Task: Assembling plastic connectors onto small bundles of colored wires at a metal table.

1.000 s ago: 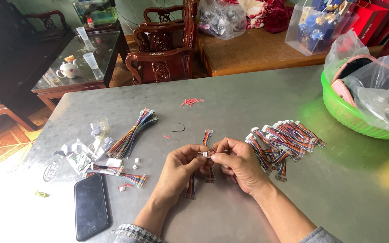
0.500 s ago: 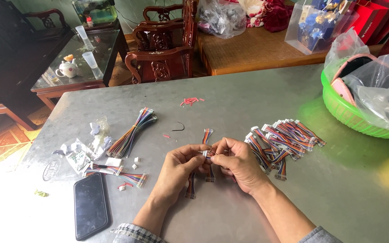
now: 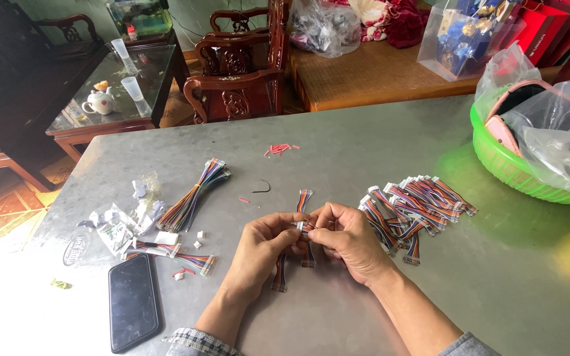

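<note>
My left hand (image 3: 262,247) and my right hand (image 3: 348,238) meet over the middle of the grey metal table (image 3: 338,151), both pinching one short multicoloured ribbon cable (image 3: 303,227) with a small white connector at the fingertips. A second short cable (image 3: 280,273) lies under my left hand. Another short piece (image 3: 304,198) lies just beyond my fingers. To the right of my right hand sits a pile of finished short cables (image 3: 417,201).
A long bundle of coloured wires (image 3: 194,194) lies at the left, with small plastic bags and white connectors (image 3: 126,221) and a black phone (image 3: 133,302). A green basket (image 3: 506,165) with plastic bags stands at the right edge. Wooden chairs (image 3: 235,72) stand beyond the table.
</note>
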